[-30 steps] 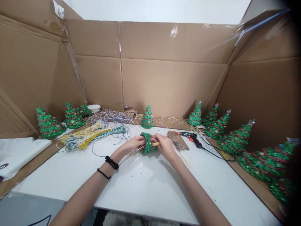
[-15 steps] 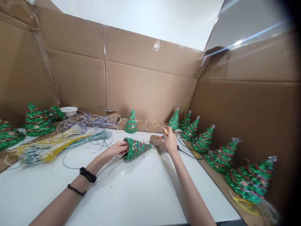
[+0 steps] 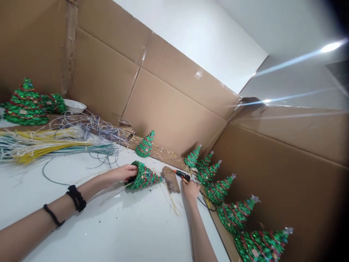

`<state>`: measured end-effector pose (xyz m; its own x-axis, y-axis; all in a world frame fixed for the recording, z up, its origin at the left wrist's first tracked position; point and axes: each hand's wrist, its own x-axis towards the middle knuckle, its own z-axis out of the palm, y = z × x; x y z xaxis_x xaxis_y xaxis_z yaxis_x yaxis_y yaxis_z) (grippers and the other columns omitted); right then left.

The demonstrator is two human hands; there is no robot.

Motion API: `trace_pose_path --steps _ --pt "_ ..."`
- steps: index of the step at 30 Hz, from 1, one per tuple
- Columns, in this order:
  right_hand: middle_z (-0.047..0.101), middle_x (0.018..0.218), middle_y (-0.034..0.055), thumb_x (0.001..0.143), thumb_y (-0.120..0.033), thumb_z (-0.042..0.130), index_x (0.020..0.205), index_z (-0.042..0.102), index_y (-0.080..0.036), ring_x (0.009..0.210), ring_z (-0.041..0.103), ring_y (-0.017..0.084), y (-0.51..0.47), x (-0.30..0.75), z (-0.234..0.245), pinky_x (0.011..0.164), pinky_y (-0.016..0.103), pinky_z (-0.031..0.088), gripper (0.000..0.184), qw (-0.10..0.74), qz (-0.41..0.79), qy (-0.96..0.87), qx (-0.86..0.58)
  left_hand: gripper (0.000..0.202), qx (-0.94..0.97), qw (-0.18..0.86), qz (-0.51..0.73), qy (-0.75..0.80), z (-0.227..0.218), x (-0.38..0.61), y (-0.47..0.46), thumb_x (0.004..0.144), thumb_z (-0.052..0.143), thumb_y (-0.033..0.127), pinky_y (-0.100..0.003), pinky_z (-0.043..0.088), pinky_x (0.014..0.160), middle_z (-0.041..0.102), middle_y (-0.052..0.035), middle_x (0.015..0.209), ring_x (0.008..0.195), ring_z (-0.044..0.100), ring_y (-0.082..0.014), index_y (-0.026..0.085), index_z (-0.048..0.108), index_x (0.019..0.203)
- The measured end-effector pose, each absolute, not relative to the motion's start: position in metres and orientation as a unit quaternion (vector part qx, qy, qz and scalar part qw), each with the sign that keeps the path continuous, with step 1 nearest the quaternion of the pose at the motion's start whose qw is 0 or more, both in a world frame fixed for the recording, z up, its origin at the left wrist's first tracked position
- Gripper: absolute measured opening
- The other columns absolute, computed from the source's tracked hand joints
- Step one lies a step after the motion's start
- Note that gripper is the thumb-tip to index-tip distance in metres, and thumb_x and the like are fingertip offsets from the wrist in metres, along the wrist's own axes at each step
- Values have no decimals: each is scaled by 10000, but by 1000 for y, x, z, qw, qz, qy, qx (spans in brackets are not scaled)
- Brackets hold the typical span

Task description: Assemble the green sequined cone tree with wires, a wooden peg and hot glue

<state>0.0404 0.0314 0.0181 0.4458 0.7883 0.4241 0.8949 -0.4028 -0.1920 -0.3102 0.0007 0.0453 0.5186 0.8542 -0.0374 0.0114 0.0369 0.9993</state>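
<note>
My left hand point(image 3: 127, 172) grips a small green tinsel Christmas tree point(image 3: 147, 176) by its open base, with fingers partly inside. The tree lies on its side, its tip pointing right, and pale strands trail from base and tip. My right hand point(image 3: 191, 188) closes around the rear of a black and orange hot glue gun point(image 3: 182, 175); its fingers are partly hidden. The gun's orange nozzle rests over a brown, stained cardboard piece point(image 3: 170, 178) beyond the tree's tip. A black cord runs from near my right hand.
Another small tree point(image 3: 145, 145) stands at the back. Several decorated trees point(image 3: 234, 211) line the right side. At left lie yellow, white and green wire bundles point(image 3: 54, 145), tangled wires point(image 3: 95, 127), a white bowl point(image 3: 75, 106) and a larger tree point(image 3: 26, 103). Cardboard walls point(image 3: 169, 98) surround the white table point(image 3: 131, 233).
My right hand has come down from above the cardboard piece to the glue gun. The small beige thing in its fingers no longer shows. The view has tilted; my left hand keeps its hold.
</note>
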Motion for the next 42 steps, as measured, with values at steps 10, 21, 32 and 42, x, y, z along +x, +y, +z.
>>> trace_pose_path --steps 10,21,32,42 --pt "662 939 188 855 -521 371 1011 636 -85 908 582 298 24 26 51 784 380 423 533 378 -134 -604 -688 288 610 636 335 332 46 -307 -1 659 607 404 -245 154 492 325 65 547 498 238 -78 176 438 611" --pt "593 1044 75 837 -417 481 1138 574 -213 963 448 244 13 -46 56 880 426 337 375 421 -76 -751 -503 268 616 628 331 343 47 -308 -1 674 594 414 -239 172 497 415 50 586 525 289 -81 156 524 692" --pt "569 1071 75 841 -392 476 1170 553 -220 962 423 242 12 -59 61 880 432 325 378 420 -63 -762 -489 267 610 621 361 335 43 -305 -3 689 577 414 -234 206 514 460 39 623 552 329 -93 152 563 737" --pt "577 1073 64 830 -320 450 1161 548 -235 963 430 245 12 -58 62 876 443 323 355 401 -59 -778 -479 240 610 614 348 361 42 -305 -1 700 560 379 -237 245 543 477 32 643 587 366 -105 149 569 765"
